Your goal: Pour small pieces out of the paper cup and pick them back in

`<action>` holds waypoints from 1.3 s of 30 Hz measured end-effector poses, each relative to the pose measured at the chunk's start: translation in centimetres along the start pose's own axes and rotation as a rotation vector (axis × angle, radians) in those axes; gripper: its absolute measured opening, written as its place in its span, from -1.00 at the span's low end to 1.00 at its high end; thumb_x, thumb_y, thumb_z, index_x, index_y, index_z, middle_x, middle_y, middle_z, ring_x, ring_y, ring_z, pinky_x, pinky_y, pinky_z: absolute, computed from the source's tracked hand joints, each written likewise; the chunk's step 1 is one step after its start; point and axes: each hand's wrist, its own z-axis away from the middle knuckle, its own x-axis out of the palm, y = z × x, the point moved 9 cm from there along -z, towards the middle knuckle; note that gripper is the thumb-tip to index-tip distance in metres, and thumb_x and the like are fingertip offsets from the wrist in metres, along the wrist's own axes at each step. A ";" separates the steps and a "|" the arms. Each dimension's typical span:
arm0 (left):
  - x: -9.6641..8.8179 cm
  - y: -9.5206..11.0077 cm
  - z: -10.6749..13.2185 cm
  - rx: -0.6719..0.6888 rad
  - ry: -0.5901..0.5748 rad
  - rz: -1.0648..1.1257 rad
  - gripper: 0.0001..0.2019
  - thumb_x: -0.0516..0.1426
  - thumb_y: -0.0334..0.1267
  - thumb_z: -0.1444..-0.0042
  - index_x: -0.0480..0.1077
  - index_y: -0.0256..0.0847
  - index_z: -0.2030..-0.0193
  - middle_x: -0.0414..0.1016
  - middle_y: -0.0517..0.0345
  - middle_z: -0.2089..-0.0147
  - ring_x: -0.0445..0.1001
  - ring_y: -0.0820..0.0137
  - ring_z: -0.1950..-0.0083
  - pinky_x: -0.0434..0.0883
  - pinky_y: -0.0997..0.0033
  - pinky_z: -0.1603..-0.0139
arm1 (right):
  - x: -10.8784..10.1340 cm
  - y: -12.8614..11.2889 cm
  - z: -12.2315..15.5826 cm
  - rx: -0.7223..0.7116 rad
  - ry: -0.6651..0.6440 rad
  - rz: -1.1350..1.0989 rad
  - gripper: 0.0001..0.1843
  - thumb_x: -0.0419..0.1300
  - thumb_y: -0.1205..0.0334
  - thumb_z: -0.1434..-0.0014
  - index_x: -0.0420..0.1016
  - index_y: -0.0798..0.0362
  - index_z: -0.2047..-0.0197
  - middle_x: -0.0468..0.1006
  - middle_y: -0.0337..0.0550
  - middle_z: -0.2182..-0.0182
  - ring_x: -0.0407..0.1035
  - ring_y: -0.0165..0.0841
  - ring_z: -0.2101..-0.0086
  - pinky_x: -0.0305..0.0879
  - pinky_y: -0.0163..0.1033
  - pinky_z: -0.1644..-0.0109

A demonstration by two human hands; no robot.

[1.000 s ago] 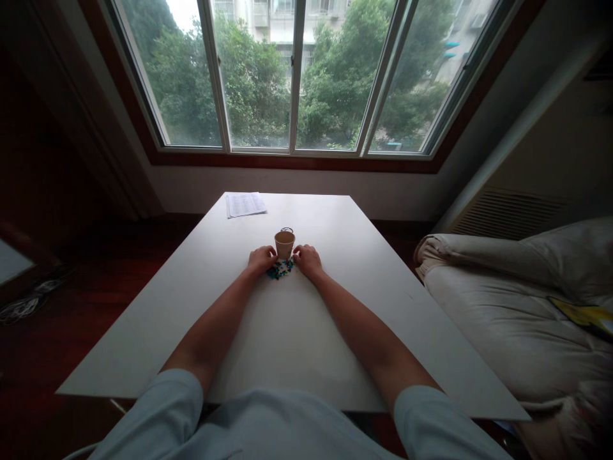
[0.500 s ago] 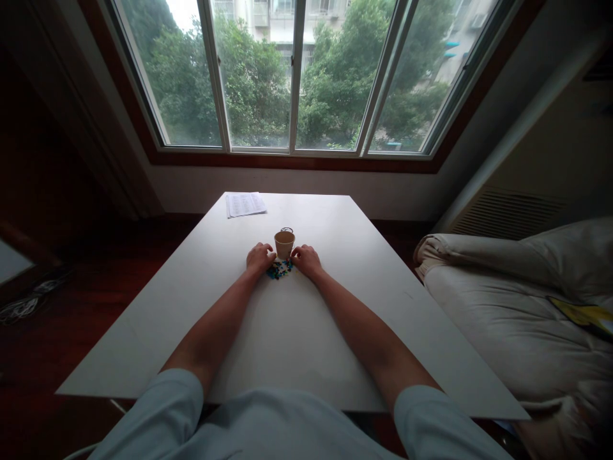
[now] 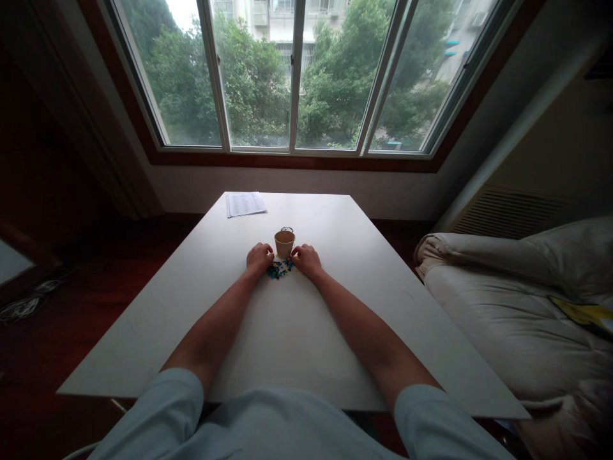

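Note:
A brown paper cup [image 3: 285, 246] stands upright on the white table, its mouth facing up; its inside is too dark to make out. Small beads [image 3: 279, 269] in blue, green, yellow and black lie in a loose pile just in front of it. My left hand [image 3: 260, 257] rests at the pile's left edge, thumb and index finger drawn together. On the other side, my right hand [image 3: 307, 259] is curled close to the cup's base with its fingertips pinched. Whatever either pinch holds is too small to see.
A thin dark loop [image 3: 287, 229] lies behind the cup. Printed papers [image 3: 246, 204] are at the far left of the white table [image 3: 297, 338]. A pale padded sofa [image 3: 517, 300] stands to the right, and a window [image 3: 292, 76] is beyond the table.
My left thumb and index finger have closed together and drawn slightly left at the beads. My right hand and the cup have stayed in place.

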 end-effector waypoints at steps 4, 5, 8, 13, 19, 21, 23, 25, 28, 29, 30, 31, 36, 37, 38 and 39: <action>-0.1 0.2 0.1 0.016 0.025 -0.006 -0.87 0.15 -0.21 -0.14 0.51 -0.10 0.20 0.46 0.07 0.11 0.42 0.30 0.06 0.34 0.36 0.07 | 0.1 0.0 0.0 0.012 -0.016 0.009 -0.80 0.25 0.04 -0.21 0.60 -0.06 0.20 0.44 -0.11 0.25 0.27 -0.28 0.16 0.18 -0.26 0.10; -0.2 0.3 0.2 0.020 0.026 -0.010 -0.87 0.15 -0.21 -0.14 0.51 -0.10 0.20 0.46 0.07 0.10 0.42 0.29 0.05 0.34 0.36 0.06 | 0.1 -0.1 0.0 0.013 -0.016 0.009 -0.79 0.24 0.03 -0.21 0.60 -0.07 0.19 0.44 -0.11 0.24 0.27 -0.28 0.16 0.17 -0.26 0.10; -0.3 0.4 0.3 0.019 0.019 -0.024 -0.86 0.15 -0.23 -0.14 0.51 -0.10 0.19 0.46 0.06 0.10 0.42 0.28 0.03 0.34 0.35 0.04 | 0.0 0.0 0.0 0.016 -0.010 0.009 -0.81 0.23 0.06 -0.22 0.60 -0.07 0.18 0.45 -0.11 0.23 0.27 -0.28 0.16 0.17 -0.25 0.08; -0.4 0.7 0.3 0.026 0.012 -0.034 -0.87 0.15 -0.25 -0.15 0.51 -0.09 0.19 0.46 0.06 0.10 0.42 0.28 0.03 0.34 0.33 0.02 | 0.1 0.4 -0.1 0.030 -0.005 0.006 -0.85 0.20 0.21 -0.22 0.61 -0.05 0.20 0.46 -0.11 0.24 0.28 -0.28 0.15 0.18 -0.26 0.06; -0.7 1.2 0.6 0.051 0.021 -0.024 -0.88 0.14 -0.26 -0.16 0.51 -0.10 0.21 0.47 0.04 0.09 0.41 0.25 0.01 0.35 0.31 0.00 | -0.1 0.7 -0.2 0.040 0.041 -0.029 -0.86 0.19 0.25 -0.18 0.60 -0.01 0.26 0.46 -0.09 0.24 0.28 -0.26 0.14 0.20 -0.23 0.04; -0.7 1.4 0.6 0.053 0.010 -0.020 -0.87 0.14 -0.25 -0.17 0.51 -0.10 0.20 0.47 0.04 0.08 0.41 0.25 -0.01 0.35 0.31 0.00 | -0.3 0.8 -0.2 0.051 0.053 -0.044 -0.86 0.18 0.26 -0.18 0.59 0.00 0.27 0.47 -0.09 0.24 0.28 -0.26 0.12 0.21 -0.22 0.01; -0.7 1.4 0.7 0.051 -0.003 -0.013 -0.87 0.14 -0.24 -0.17 0.52 -0.10 0.19 0.48 0.05 0.07 0.41 0.26 -0.01 0.36 0.32 0.00 | -0.5 0.9 -0.2 0.066 0.071 -0.063 -0.86 0.17 0.27 -0.18 0.58 0.01 0.27 0.47 -0.09 0.23 0.28 -0.27 0.10 0.21 -0.22 -0.01; -0.7 1.4 0.6 0.047 -0.009 -0.003 -0.86 0.14 -0.23 -0.18 0.52 -0.10 0.19 0.49 0.06 0.08 0.43 0.27 0.01 0.36 0.33 0.02 | -1.0 1.0 -0.2 0.081 0.098 -0.082 -0.86 0.16 0.28 -0.17 0.56 0.02 0.25 0.49 -0.10 0.22 0.29 -0.28 0.11 0.21 -0.23 -0.02; -0.7 1.3 0.6 0.042 -0.005 -0.001 -0.86 0.13 -0.23 -0.18 0.52 -0.10 0.20 0.50 0.07 0.09 0.45 0.28 0.04 0.36 0.33 0.04 | -1.6 1.1 -0.2 0.095 0.138 -0.115 -0.85 0.13 0.26 -0.17 0.52 0.03 0.23 0.51 -0.14 0.26 0.32 -0.31 0.18 0.22 -0.25 0.06; -0.7 1.3 0.6 0.042 -0.004 -0.004 -0.86 0.13 -0.23 -0.19 0.52 -0.11 0.21 0.50 0.07 0.10 0.45 0.28 0.04 0.36 0.33 0.04 | -1.8 1.1 -0.1 0.100 0.148 -0.129 -0.84 0.12 0.24 -0.17 0.52 0.03 0.23 0.52 -0.16 0.29 0.33 -0.32 0.21 0.22 -0.26 0.09; -0.7 1.3 0.6 0.045 -0.005 -0.008 -0.86 0.13 -0.22 -0.19 0.52 -0.10 0.20 0.50 0.07 0.10 0.45 0.28 0.04 0.36 0.33 0.04 | -2.0 1.1 -0.1 0.105 0.155 -0.145 -0.84 0.11 0.23 -0.18 0.51 0.03 0.23 0.52 -0.17 0.31 0.34 -0.33 0.25 0.22 -0.27 0.12; -0.7 1.3 0.6 0.049 -0.007 -0.011 -0.86 0.13 -0.22 -0.19 0.51 -0.10 0.20 0.50 0.07 0.09 0.45 0.28 0.04 0.36 0.34 0.04 | -2.1 1.1 0.0 0.109 0.162 -0.161 -0.84 0.11 0.22 -0.18 0.51 0.02 0.23 0.53 -0.19 0.34 0.35 -0.34 0.28 0.22 -0.27 0.14; -0.5 1.3 0.6 0.068 -0.016 -0.022 -0.86 0.12 -0.23 -0.19 0.51 -0.09 0.17 0.50 0.07 0.08 0.45 0.29 0.05 0.36 0.36 0.06 | -2.9 0.6 0.2 0.081 0.200 -0.211 -0.85 0.09 0.24 -0.18 0.48 0.02 0.22 0.52 -0.21 0.36 0.34 -0.35 0.33 0.23 -0.28 0.17; -0.5 1.2 0.5 0.067 -0.015 -0.020 -0.84 0.11 -0.25 -0.20 0.51 -0.08 0.16 0.50 0.08 0.07 0.45 0.30 0.05 0.36 0.36 0.05 | -3.1 0.4 0.3 0.067 0.209 -0.214 -0.84 0.09 0.26 -0.17 0.47 0.02 0.22 0.52 -0.20 0.35 0.34 -0.34 0.32 0.23 -0.27 0.16; -0.4 1.1 0.4 0.061 -0.013 -0.015 -0.83 0.09 -0.27 -0.21 0.51 -0.07 0.15 0.50 0.08 0.06 0.45 0.31 0.04 0.36 0.37 0.05 | -3.4 0.2 0.3 0.052 0.222 -0.217 -0.84 0.09 0.29 -0.16 0.47 0.03 0.21 0.52 -0.19 0.34 0.34 -0.33 0.30 0.24 -0.27 0.15; -0.4 0.9 0.4 0.052 -0.011 -0.008 -0.81 0.07 -0.29 -0.22 0.52 -0.06 0.14 0.51 0.09 0.06 0.46 0.32 0.04 0.36 0.37 0.04 | -3.7 0.0 0.4 0.034 0.240 -0.222 -0.82 0.07 0.31 -0.15 0.46 0.04 0.21 0.51 -0.17 0.33 0.34 -0.32 0.29 0.24 -0.26 0.14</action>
